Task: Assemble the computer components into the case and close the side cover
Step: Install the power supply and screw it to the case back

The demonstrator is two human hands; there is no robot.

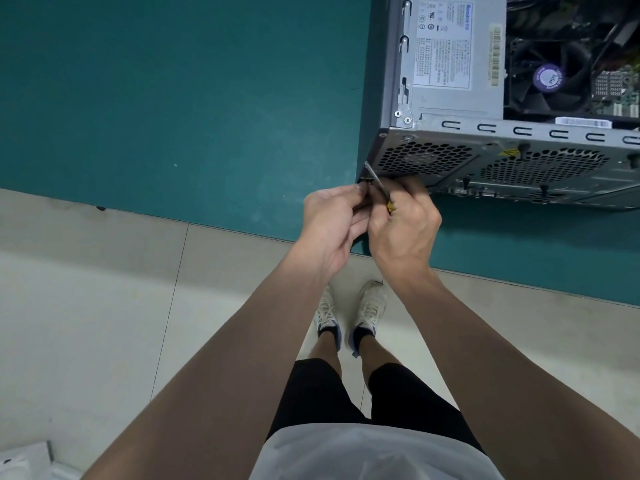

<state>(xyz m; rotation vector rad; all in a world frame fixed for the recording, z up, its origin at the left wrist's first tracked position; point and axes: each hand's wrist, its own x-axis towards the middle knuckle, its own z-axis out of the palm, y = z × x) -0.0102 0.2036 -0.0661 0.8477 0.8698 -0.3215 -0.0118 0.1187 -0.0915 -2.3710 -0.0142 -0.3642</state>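
Observation:
An open grey computer case [491, 157] lies on its side on the green table [173, 98], its perforated rear panel facing me. Inside, a silver power supply [450, 53] sits beside a black fan with a purple hub [549, 76]. My right hand [403, 220] grips a screwdriver [377, 183] with a yellow-and-black handle, its metal shaft pointing up-left toward the case's lower left rear corner. My left hand [330, 220] meets it at the tip, fingers pinching something small and dark there; I cannot tell what it is. No side cover is in view.
The table's front edge runs diagonally just below my hands, with pale floor tiles [86, 306] beyond it. My legs and white shoes [349, 313] stand close to the edge. A white object [20, 462] lies at the bottom left corner.

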